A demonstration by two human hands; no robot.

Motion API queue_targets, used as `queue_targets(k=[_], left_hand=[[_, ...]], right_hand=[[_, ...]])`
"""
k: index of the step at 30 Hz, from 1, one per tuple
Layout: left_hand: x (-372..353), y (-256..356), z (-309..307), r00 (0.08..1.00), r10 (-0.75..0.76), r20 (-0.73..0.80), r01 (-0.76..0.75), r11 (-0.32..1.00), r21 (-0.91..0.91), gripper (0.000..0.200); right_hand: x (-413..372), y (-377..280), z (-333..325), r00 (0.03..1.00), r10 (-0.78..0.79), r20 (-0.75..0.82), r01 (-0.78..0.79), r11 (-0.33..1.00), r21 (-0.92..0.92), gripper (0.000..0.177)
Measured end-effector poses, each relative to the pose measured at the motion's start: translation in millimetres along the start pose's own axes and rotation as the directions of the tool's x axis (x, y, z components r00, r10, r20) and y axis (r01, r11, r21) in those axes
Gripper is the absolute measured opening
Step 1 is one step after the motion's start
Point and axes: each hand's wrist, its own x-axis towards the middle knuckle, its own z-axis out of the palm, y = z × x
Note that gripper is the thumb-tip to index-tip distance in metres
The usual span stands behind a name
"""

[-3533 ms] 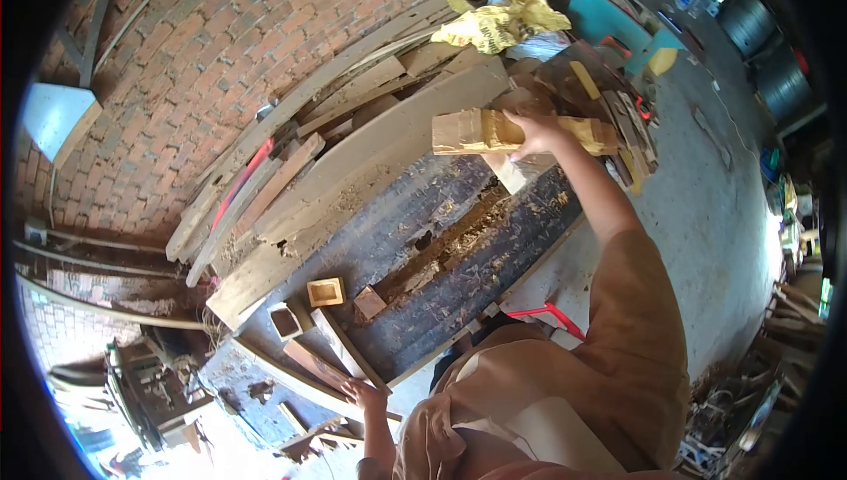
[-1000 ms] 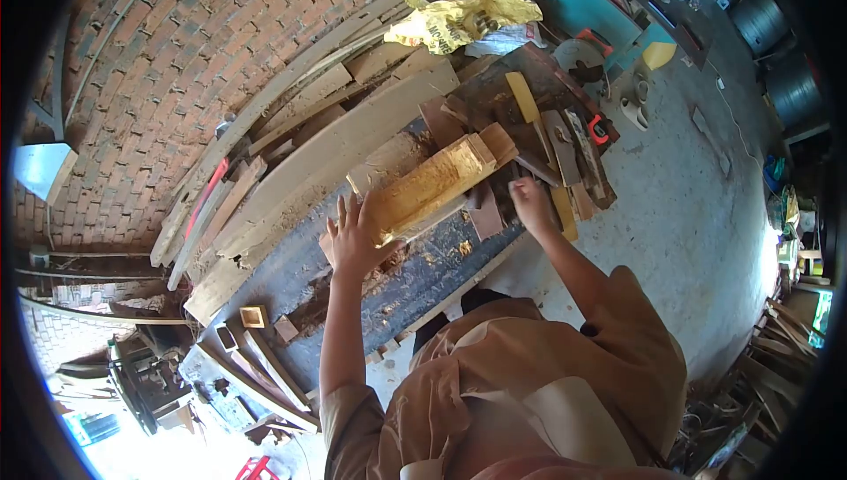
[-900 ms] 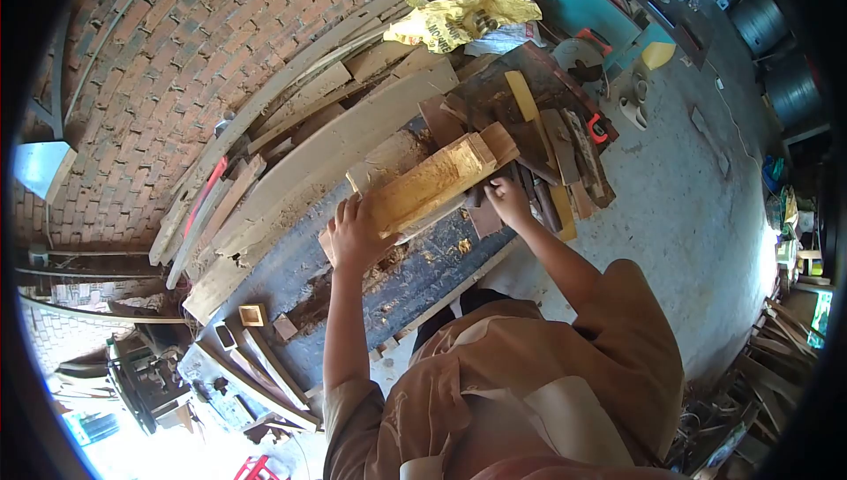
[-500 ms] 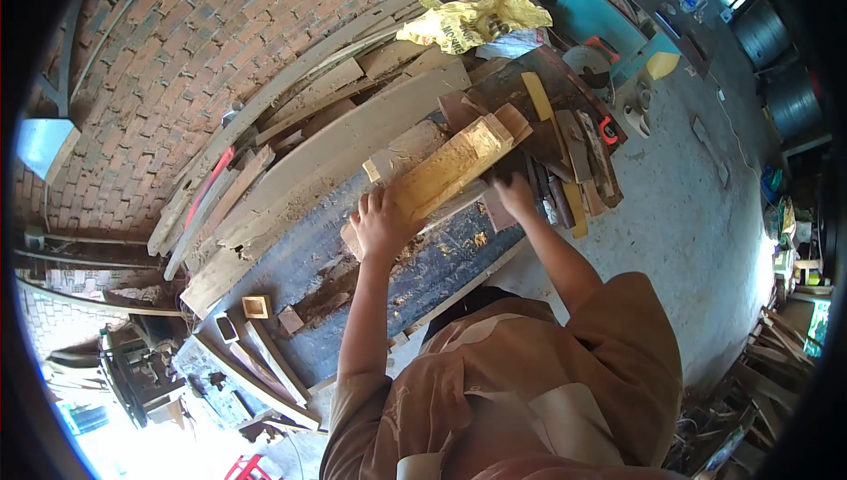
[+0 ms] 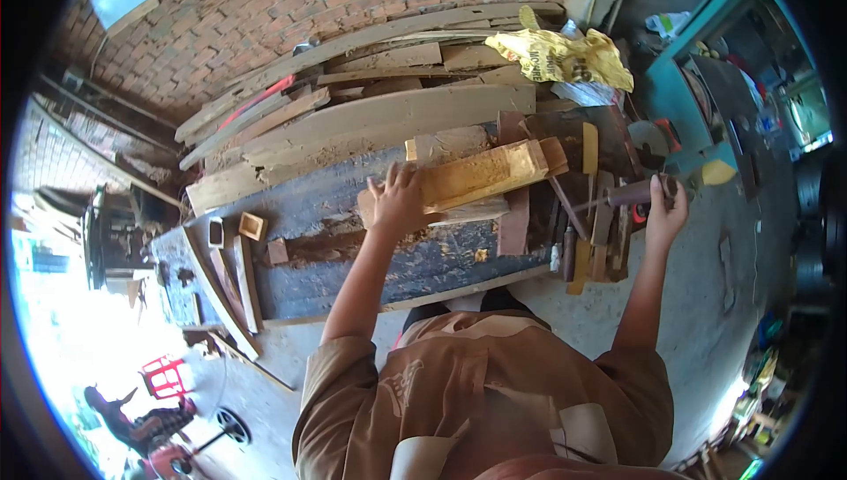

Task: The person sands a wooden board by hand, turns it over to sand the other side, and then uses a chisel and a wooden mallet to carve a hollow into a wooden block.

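Observation:
A long, pale yellow wood block [image 5: 481, 176], hollowed along its top, lies across the dark workbench. My left hand [image 5: 399, 202] grips its left end, fingers spread over the upper edge. My right hand [image 5: 663, 206] is closed around the end of a chisel [image 5: 629, 193] with a thick dark handle, raised over the bench's right end. The thin shaft points left toward the block. Below the chisel lie several wood strips [image 5: 603, 224] and dark-handled tools [image 5: 569, 255]. Flat brown boards [image 5: 513, 228] sit beneath the block's right part.
Long planks [image 5: 371, 123] are stacked along the brick wall, with a yellow sack [image 5: 565, 56] on their right end. A small square wooden box [image 5: 252, 225] stands on the bench's left. Beyond its right end is a teal cabinet [image 5: 688, 114]. A red stool [image 5: 165, 378] is at lower left.
My right hand has moved right and away from the bench's tools, and now holds the chisel. My left hand stays on the wood block. The view has turned.

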Motion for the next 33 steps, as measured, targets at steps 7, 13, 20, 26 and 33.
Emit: queue_targets(k=[7,13,20,26,33], left_hand=[[19,62,34,0.977,-0.153,-0.149,0.135,0.983,-0.126,0.082],[23,75,55,0.956,-0.238,-0.174,0.213,0.966,-0.147,0.076],[23,77,55,0.947,-0.271,-0.173,0.246,0.957,-0.156,0.076],[25,75,53,0.946,-0.299,-0.121,0.276,0.945,-0.174,0.078],[23,75,51,0.947,-0.285,-0.148,0.258,0.950,-0.177,0.078]], right_hand=[[64,-44,36,0.970,-0.111,0.216,-0.051,0.777,0.627,0.018],[86,-64,76,0.912,-0.149,0.382,-0.278,0.461,0.843,0.025],[68,-79,130,0.860,-0.278,0.428,-0.320,0.360,0.876,0.014],[71,-73,148,0.740,-0.482,0.470,-0.291,0.400,0.869,0.018],[77,-75,150,0.572,-0.616,0.541,-0.414,0.353,0.839,0.016]])
